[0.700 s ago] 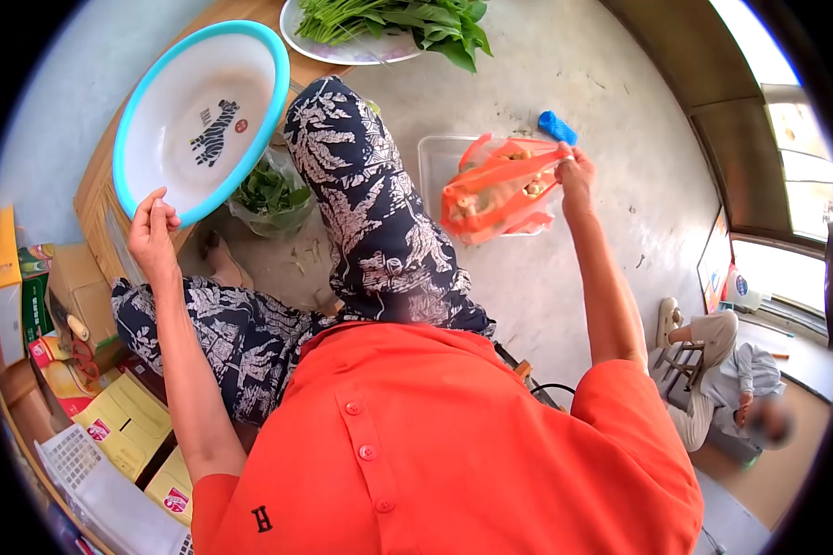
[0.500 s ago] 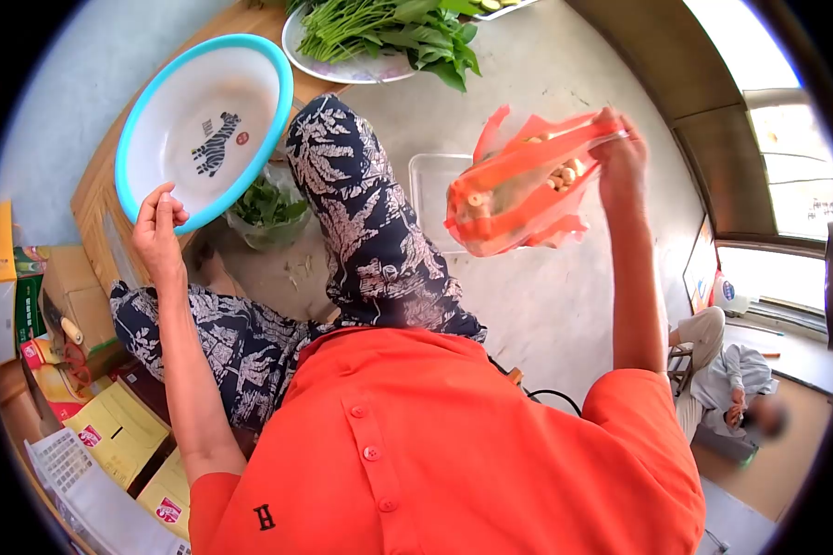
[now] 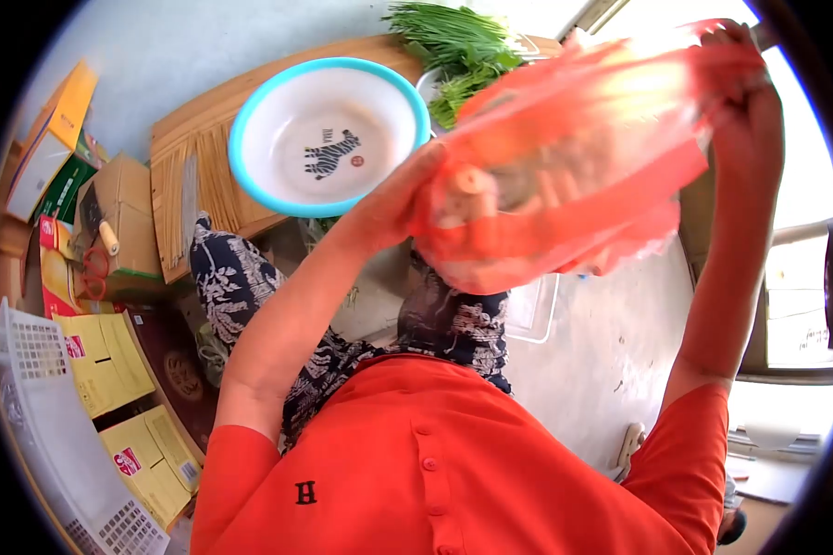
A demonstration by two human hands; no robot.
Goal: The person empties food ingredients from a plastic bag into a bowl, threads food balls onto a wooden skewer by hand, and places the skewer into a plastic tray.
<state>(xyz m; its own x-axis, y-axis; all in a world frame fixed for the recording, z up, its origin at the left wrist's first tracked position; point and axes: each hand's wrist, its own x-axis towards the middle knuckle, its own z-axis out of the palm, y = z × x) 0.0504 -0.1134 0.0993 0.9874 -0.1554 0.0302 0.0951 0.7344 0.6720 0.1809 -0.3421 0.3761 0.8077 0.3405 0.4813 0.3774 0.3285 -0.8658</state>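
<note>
A red, see-through plastic bag [image 3: 565,176] is held up in front of me, tilted, its gathered end at the upper right. Inside show pale, stubby pieces that look like mushrooms, blurred by the plastic. My right hand [image 3: 745,79] is closed around the gathered end. At the bag's lower left end, my left hand [image 3: 403,199] grips its side, with the fingers partly hidden by the plastic. Left of the bag, a white basin [image 3: 282,153] with a turquoise rim and a zebra print rests on the wooden table [image 3: 171,148].
Green leafy vegetables [image 3: 453,46] lie at the table's back. A clear tray [image 3: 537,310] is on the floor under the bag. Cardboard boxes [image 3: 125,203], yellow cartons [image 3: 106,365] and a white plastic basket [image 3: 42,416] stand left. Part of another person [image 3: 731,518] shows lower right.
My left hand has let go of the basin's rim and moved right onto the bag. My right hand has raised the bag higher and closer. The view has turned, and the basin now rests on the table.
</note>
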